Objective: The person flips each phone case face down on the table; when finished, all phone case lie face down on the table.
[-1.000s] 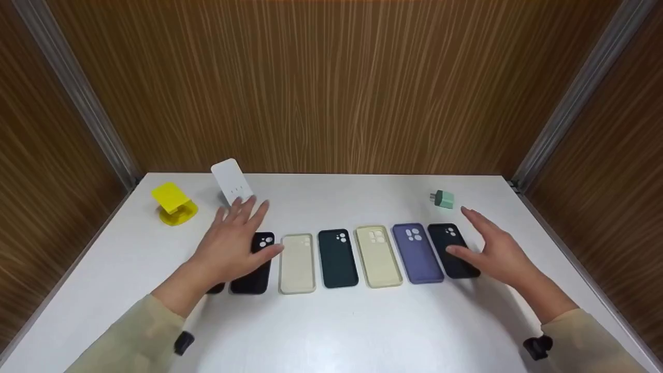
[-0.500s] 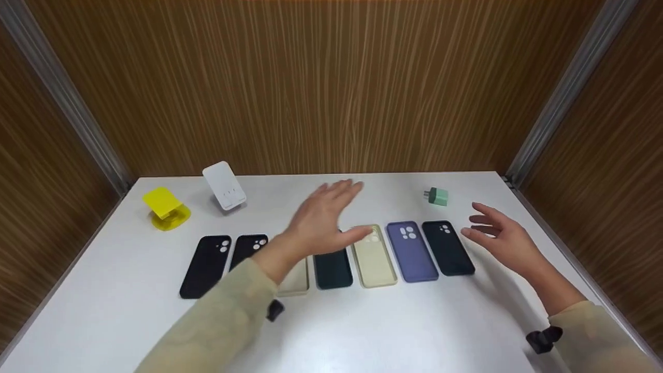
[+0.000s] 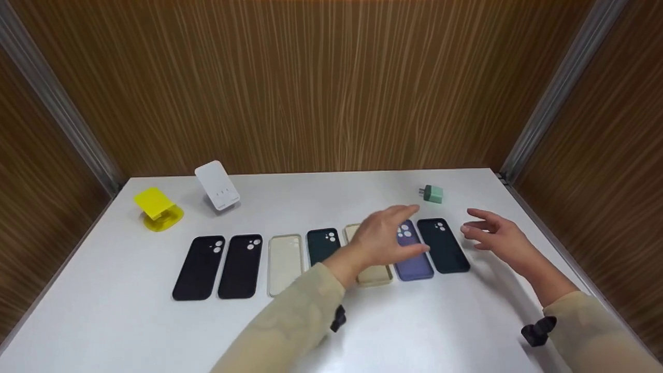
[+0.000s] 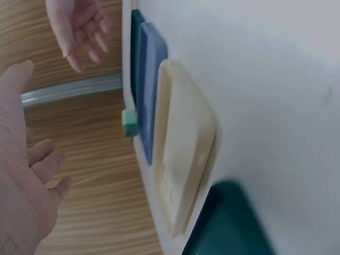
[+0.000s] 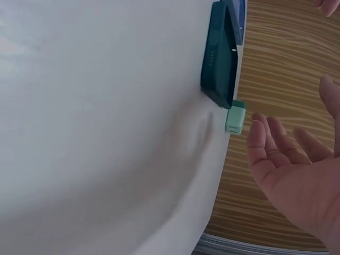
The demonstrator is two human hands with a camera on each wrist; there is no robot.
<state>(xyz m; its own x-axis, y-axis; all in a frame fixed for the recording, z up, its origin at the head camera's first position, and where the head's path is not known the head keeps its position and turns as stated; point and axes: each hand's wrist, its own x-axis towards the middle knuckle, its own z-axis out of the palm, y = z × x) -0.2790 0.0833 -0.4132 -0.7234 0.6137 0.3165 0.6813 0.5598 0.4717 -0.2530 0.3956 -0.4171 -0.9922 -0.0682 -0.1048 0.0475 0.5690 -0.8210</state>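
Observation:
Several phone cases lie in a row on the white table. My left hand [image 3: 380, 238] hovers over the right part of the row, holding nothing, thumb and fingers spread apart. In the head view it overlaps a cream case [image 3: 377, 277] and the edge of a purple case [image 3: 414, 264]. To the right of a dark green case [image 3: 444, 246] at the row's end, my right hand [image 3: 500, 238] hangs in the air with loosely bent fingers and nothing in them. Another dark green case [image 3: 322, 246] is partly hidden by the left sleeve.
Two black cases [image 3: 199, 269] and another cream case [image 3: 285, 264] fill the row's left part. Behind stand a yellow stand [image 3: 158, 207] and a white tilted stand [image 3: 217, 186]. A mint-green plug adapter [image 3: 432, 194] lies at back right. Wood-grain walls [image 3: 311, 93] enclose the table.
My left hand has swept right along the row, from the black cases to the cream and purple ones. The right hand has drawn slightly away from the end case, its fingers bending more.

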